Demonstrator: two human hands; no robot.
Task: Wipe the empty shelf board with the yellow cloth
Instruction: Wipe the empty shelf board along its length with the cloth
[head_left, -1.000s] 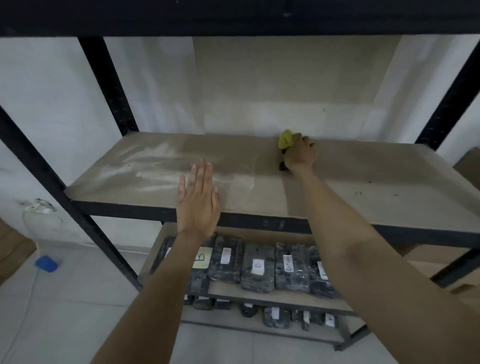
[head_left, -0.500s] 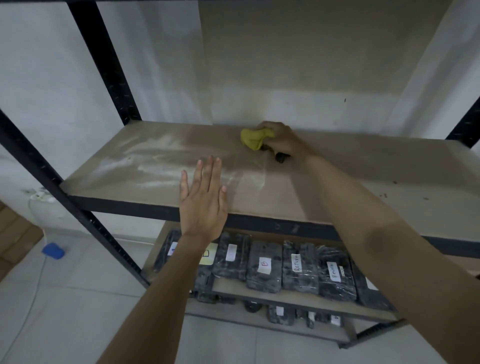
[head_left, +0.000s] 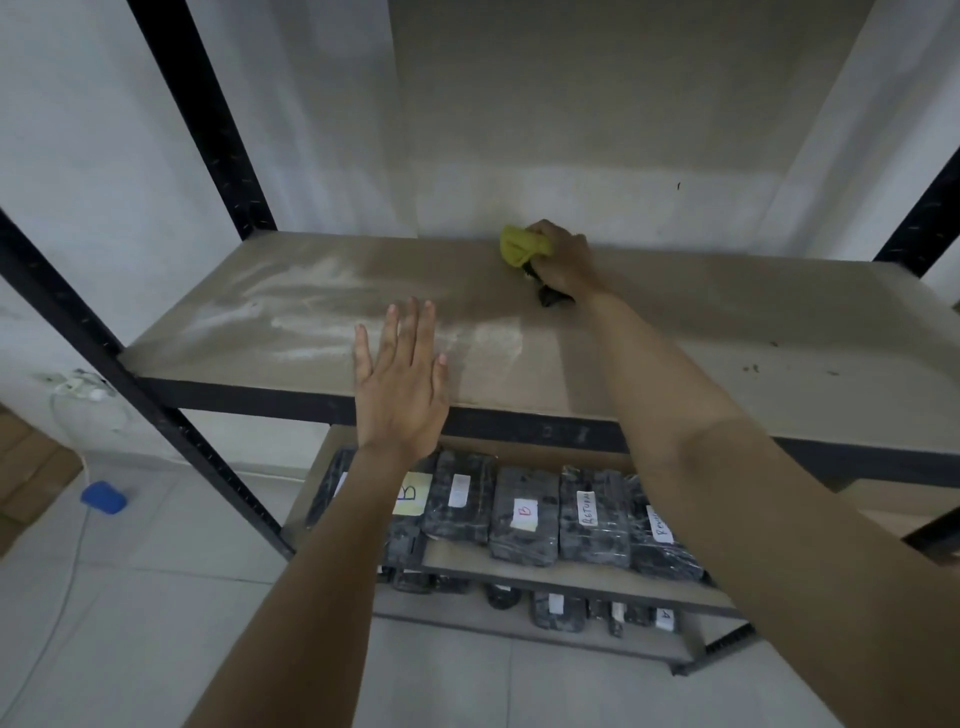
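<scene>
The empty shelf board (head_left: 701, 332) is a brown panel in a black metal rack, with pale dust streaks over its left half. My right hand (head_left: 563, 260) grips the bunched yellow cloth (head_left: 521, 246) at the back of the board, close to the wall, with the cloth poking out to the left of my fingers. A small dark thing shows under the heel of that hand. My left hand (head_left: 402, 384) lies flat with straight fingers on the board's front edge, left of the middle.
Black uprights (head_left: 208, 119) frame the rack at left and right. Several wrapped, labelled dark packs (head_left: 524, 517) fill the lower shelves. A blue object (head_left: 103, 497) and a white cable lie on the tiled floor at the left. Small dark specks (head_left: 753, 368) dot the board's right side.
My right hand swept the cloth left along the back of the board, then shifted a little back to the right. My left hand stayed flat on the front edge.
</scene>
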